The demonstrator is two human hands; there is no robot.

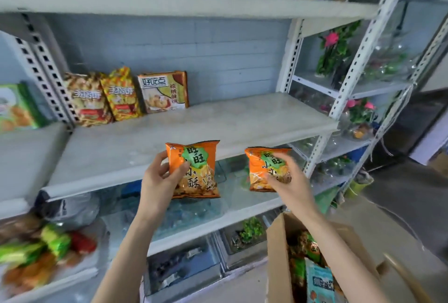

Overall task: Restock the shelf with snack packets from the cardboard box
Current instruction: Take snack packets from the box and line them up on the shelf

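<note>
My left hand (157, 181) pinches an orange snack packet (197, 169) at its left edge, thumb on the front. My right hand (289, 182) curls over a second orange packet (260, 169). Both are held at the near edge of the grey shelf (218, 128), which bears three packets (121, 95) far left. The cardboard box (278, 254) stands near right.

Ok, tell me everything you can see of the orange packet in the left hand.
The orange snack packet is a glossy, foil-like pouch, puffy and apparently sealed, with crimped top and bottom seams, a green patch, dark characters and pictured golden snacks. It faces the camera roughly upright, in the air before the shelf edge. The left hand grips its left side, thumb across the front. It is apart from the matching packet in the right hand.
</note>
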